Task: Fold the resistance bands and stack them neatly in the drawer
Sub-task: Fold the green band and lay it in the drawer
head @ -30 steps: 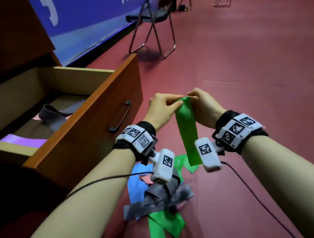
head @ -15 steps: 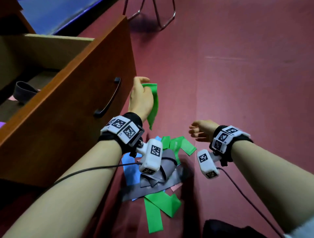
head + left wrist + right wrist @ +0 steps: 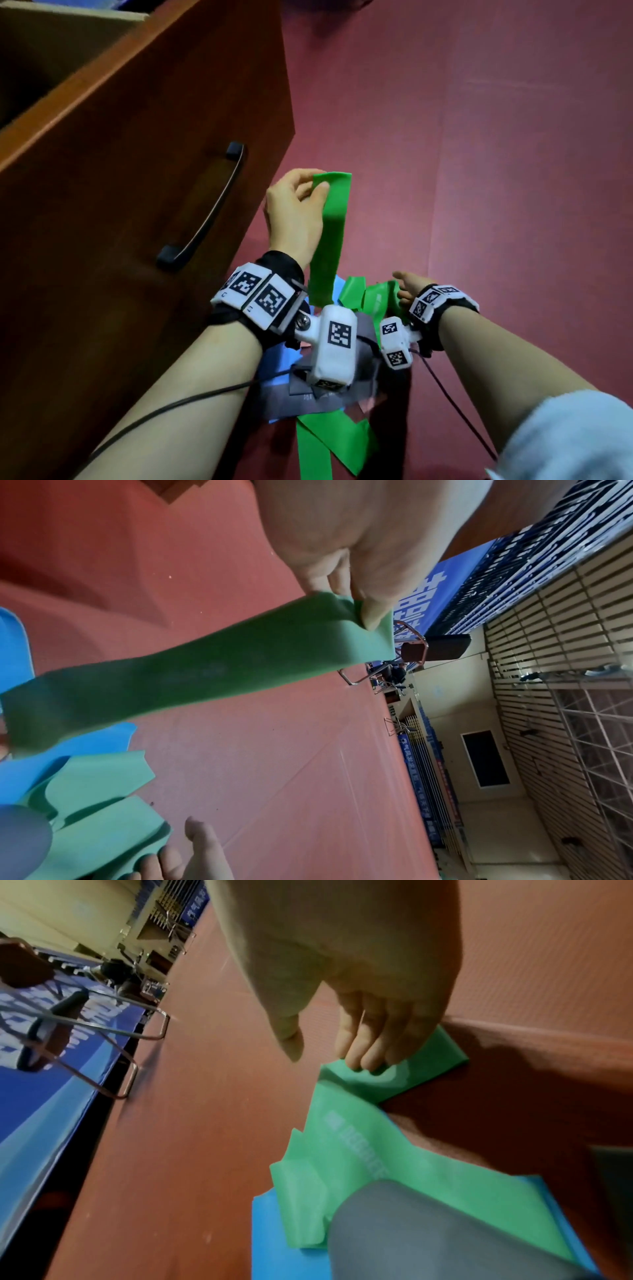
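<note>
My left hand [image 3: 317,185] pinches the top end of a folded green band [image 3: 329,240], which hangs down in front of the open wooden drawer [image 3: 137,164]. In the left wrist view the thumb and fingers [image 3: 363,607] clamp that green band [image 3: 205,669] at its end. My right hand [image 3: 399,291] is low at the floor pile. Its fingertips [image 3: 369,1056] press on the end of a second green band [image 3: 359,1137], with the thumb held apart. Grey [image 3: 364,337], blue [image 3: 274,363] and more green bands [image 3: 325,442] lie tangled in the pile. The drawer's inside is out of view.
The drawer front carries a black handle [image 3: 202,209] just left of my left hand. Red floor [image 3: 479,171] spreads to the right and ahead. A metal-framed chair [image 3: 103,1042] stands farther off. Cables trail from both wrist cameras.
My right hand let go of the held green band and dropped to the pile, reaching a second green band. The left hand keeps its band. The head view tilted down.
</note>
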